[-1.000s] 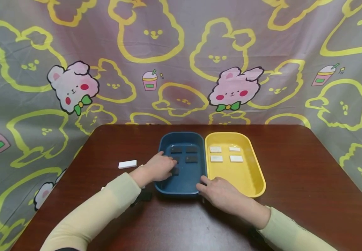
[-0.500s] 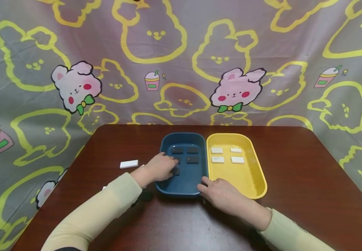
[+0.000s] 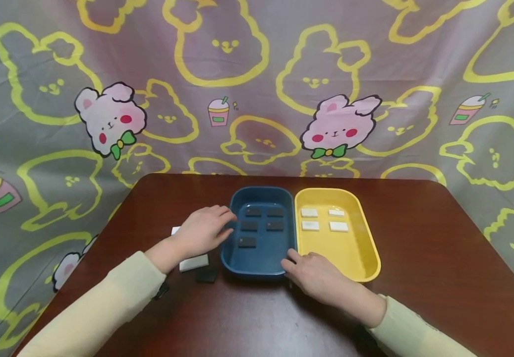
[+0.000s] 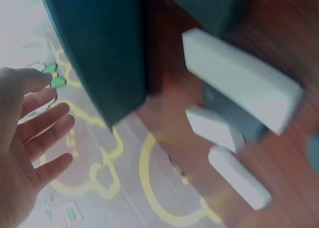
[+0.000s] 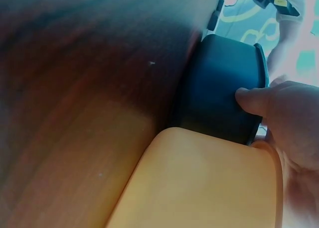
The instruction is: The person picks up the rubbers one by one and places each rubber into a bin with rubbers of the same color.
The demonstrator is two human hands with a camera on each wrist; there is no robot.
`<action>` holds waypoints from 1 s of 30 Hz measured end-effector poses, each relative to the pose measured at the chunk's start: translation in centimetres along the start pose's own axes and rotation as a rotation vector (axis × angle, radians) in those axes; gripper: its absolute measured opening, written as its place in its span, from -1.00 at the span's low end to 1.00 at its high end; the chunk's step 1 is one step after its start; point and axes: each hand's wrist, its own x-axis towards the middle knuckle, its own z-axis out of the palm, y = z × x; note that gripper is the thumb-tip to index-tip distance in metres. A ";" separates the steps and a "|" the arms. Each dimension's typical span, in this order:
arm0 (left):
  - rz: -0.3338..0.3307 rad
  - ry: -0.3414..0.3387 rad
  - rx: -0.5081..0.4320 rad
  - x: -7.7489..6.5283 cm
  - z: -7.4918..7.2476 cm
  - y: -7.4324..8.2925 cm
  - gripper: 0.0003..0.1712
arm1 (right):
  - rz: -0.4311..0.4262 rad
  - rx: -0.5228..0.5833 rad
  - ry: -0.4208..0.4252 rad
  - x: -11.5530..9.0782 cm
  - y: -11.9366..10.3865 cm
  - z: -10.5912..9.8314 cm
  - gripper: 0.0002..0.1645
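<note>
My left hand [image 3: 200,229] is at the left rim of the blue tray [image 3: 270,260], its fingers loosely spread and holding nothing; the left wrist view shows the same hand [image 4: 30,138] beside the tray wall. Several dark rectangular blocks [image 3: 247,242] lie flat in the blue tray. My right hand [image 3: 314,277] grips that tray's rim at the near right corner. Its thumb [image 5: 250,101] presses the outer wall in the right wrist view. Several white blocks [image 3: 310,226] lie in the yellow tray [image 3: 328,255], which stands against the blue one.
Left of the blue tray, white blocks [image 4: 239,81] and dark blocks [image 4: 207,9] lie loose on the brown table [image 3: 408,238]. A further white block [image 3: 175,230] is mostly hidden behind the left hand. A patterned curtain [image 3: 257,84] hangs behind the table.
The left hand has let go of a dark block, now lying in the blue tray, and moved left to the rim. The right hand keeps its grip.
</note>
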 end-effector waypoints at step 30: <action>-0.679 -0.467 -0.046 -5.7 1.5 -3.0 -0.39 | 0.010 -0.007 -0.012 0.2 0.0 0.0 -0.87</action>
